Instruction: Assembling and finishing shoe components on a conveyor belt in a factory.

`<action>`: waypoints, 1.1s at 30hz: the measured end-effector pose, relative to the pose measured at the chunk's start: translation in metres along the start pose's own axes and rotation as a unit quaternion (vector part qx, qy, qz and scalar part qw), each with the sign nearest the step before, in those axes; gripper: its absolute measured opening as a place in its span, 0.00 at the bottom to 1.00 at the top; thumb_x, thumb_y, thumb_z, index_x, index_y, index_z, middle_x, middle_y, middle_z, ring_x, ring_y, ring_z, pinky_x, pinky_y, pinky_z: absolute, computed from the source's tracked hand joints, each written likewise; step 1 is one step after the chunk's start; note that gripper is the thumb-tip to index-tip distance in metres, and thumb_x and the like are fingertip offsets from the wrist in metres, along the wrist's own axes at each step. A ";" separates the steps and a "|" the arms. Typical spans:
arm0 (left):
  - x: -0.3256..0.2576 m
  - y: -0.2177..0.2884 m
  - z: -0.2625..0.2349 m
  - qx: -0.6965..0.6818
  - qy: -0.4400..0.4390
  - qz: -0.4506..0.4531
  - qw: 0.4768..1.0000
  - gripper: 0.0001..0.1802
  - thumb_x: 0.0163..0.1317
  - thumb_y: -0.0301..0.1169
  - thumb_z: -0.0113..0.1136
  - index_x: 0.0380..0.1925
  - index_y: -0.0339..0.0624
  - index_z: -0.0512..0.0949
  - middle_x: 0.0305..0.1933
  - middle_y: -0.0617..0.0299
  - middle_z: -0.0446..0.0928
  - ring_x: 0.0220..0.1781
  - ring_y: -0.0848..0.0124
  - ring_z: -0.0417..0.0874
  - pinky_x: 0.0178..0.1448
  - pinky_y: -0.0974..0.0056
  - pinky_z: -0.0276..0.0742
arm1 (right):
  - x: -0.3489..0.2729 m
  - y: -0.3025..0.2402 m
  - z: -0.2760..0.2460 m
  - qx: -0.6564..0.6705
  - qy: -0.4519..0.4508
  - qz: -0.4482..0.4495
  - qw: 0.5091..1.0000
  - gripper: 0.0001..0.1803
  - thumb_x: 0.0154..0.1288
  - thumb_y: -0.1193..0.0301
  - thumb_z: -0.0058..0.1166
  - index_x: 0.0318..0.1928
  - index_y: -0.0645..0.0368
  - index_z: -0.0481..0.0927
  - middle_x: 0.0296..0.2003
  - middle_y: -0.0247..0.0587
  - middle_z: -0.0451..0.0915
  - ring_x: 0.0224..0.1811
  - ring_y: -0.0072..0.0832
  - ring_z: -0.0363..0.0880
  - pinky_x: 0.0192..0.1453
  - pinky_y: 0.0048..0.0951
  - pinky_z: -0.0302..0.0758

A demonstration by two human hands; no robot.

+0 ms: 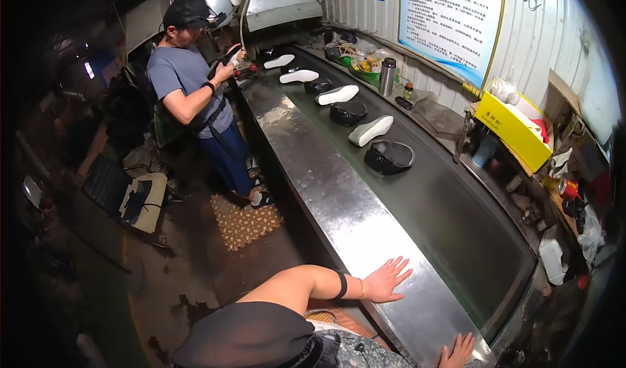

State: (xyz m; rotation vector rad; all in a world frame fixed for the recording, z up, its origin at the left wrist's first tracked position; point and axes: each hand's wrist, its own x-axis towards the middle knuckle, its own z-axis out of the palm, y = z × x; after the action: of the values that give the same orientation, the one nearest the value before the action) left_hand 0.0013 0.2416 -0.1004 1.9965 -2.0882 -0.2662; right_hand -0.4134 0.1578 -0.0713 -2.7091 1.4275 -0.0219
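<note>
Both of my palms lie flat and spread on the steel ledge (339,198), gripping nothing: my left hand (385,280) further up it, my right hand (458,352) at the near corner. Nearest piece, a black shoe upper (388,157), sits well ahead on the dark belt (456,218), a white sole (370,130) just beyond, the row running lengthwise away toward a co-worker (195,87).

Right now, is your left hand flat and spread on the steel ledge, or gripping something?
Spread flat. The left hand lies palm down on the steel ledge, fingers fanned apart, holding nothing.
</note>
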 end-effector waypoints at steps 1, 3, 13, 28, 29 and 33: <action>-0.002 -0.002 -0.001 -0.004 0.011 0.003 1.000 0.45 0.67 0.56 0.47 0.73 0.35 0.50 0.76 0.33 0.45 0.78 0.38 0.46 0.77 0.40 0.46 | 0.001 -0.003 0.001 0.007 0.013 -0.009 1.000 0.34 0.68 0.51 0.51 0.69 0.54 0.67 0.72 0.56 0.59 0.75 0.56 0.51 0.77 0.54 0.48; -0.003 0.000 -0.001 -0.010 0.010 0.005 1.000 0.45 0.68 0.56 0.46 0.73 0.35 0.50 0.77 0.33 0.45 0.78 0.38 0.45 0.77 0.40 0.46 | 0.000 -0.005 0.003 0.014 0.028 -0.018 0.999 0.34 0.68 0.51 0.51 0.69 0.54 0.67 0.72 0.56 0.59 0.75 0.56 0.51 0.77 0.54 0.48; 0.000 -0.003 0.001 -0.011 -0.014 -0.002 1.000 0.44 0.69 0.57 0.44 0.74 0.35 0.49 0.77 0.34 0.44 0.79 0.40 0.43 0.78 0.42 0.44 | 0.001 -0.003 0.006 -0.013 0.030 -0.012 0.999 0.34 0.68 0.50 0.52 0.68 0.54 0.68 0.71 0.55 0.60 0.74 0.56 0.53 0.77 0.51 0.50; 0.005 -0.003 0.000 -0.002 -0.014 -0.005 1.000 0.45 0.67 0.57 0.44 0.73 0.34 0.52 0.77 0.35 0.45 0.79 0.41 0.45 0.78 0.42 0.45 | 0.003 -0.004 0.002 -0.016 0.024 0.013 0.999 0.34 0.66 0.50 0.52 0.69 0.52 0.68 0.73 0.51 0.58 0.75 0.52 0.53 0.77 0.50 0.51; 0.004 -0.002 0.002 0.000 -0.009 0.002 1.000 0.45 0.67 0.57 0.44 0.73 0.34 0.52 0.77 0.35 0.45 0.79 0.41 0.45 0.78 0.42 0.45 | 0.002 -0.004 0.002 -0.028 0.018 0.009 0.999 0.35 0.67 0.50 0.51 0.69 0.52 0.68 0.73 0.51 0.58 0.75 0.52 0.53 0.76 0.49 0.51; 0.002 -0.001 0.003 0.005 -0.014 -0.005 1.000 0.45 0.67 0.58 0.44 0.73 0.35 0.52 0.77 0.35 0.45 0.79 0.41 0.45 0.78 0.42 0.45 | -0.003 0.001 0.011 -0.051 0.027 0.007 0.998 0.35 0.67 0.48 0.50 0.70 0.51 0.66 0.73 0.50 0.57 0.75 0.50 0.52 0.76 0.50 0.52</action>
State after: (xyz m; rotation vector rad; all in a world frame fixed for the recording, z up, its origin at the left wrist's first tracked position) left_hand 0.0016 0.2394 -0.1031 2.0221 -2.1010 -0.2875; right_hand -0.4148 0.1602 -0.0824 -2.8003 1.5016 -0.0211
